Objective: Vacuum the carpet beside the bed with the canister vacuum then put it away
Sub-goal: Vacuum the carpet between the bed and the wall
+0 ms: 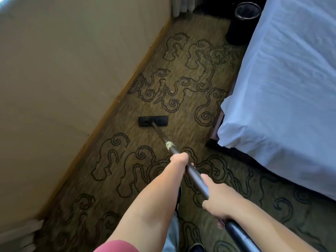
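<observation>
Both hands (pixel 180 160) grip the slanted wand (pixel 192 171), arms outstretched.

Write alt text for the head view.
Both hands grip a vacuum wand, left hand ahead of right hand, with the floor head flat on patterned carpet between a wall and a bed. A black bin stands at the far end.
</observation>
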A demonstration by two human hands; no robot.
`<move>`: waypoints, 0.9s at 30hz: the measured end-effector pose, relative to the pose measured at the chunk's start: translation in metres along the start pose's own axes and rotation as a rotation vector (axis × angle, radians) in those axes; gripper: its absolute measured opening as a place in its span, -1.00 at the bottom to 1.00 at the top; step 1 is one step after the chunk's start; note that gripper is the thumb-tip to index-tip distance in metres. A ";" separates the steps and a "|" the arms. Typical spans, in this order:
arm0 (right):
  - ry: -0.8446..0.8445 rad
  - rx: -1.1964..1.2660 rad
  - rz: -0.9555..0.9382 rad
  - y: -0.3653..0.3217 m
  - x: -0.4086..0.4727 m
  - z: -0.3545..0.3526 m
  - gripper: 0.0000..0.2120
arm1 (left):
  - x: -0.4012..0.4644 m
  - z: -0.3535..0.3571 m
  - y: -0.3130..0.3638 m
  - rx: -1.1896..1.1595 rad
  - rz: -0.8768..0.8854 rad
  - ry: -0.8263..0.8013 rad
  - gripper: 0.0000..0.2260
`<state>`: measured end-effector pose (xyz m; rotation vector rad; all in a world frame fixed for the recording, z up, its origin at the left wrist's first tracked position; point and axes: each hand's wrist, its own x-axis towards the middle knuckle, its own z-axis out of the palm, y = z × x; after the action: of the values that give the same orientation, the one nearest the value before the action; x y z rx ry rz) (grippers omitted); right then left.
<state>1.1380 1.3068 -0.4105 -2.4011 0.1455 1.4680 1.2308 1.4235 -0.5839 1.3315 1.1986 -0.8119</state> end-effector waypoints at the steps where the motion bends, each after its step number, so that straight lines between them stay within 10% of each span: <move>1: 0.014 0.000 0.000 0.006 -0.004 0.006 -0.15 | 0.000 0.002 -0.009 0.001 0.004 -0.002 -0.58; 18: -0.047 -0.086 -0.018 0.100 -0.103 0.109 -0.18 | -0.075 0.026 -0.186 -0.124 0.024 0.002 -0.69; 27: -0.070 0.048 0.003 0.108 -0.086 0.098 -0.12 | -0.068 0.036 -0.175 -0.170 0.070 0.048 -0.72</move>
<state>0.9873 1.2302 -0.3992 -2.3097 0.1663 1.5296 1.0536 1.3531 -0.5725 1.2519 1.2236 -0.6179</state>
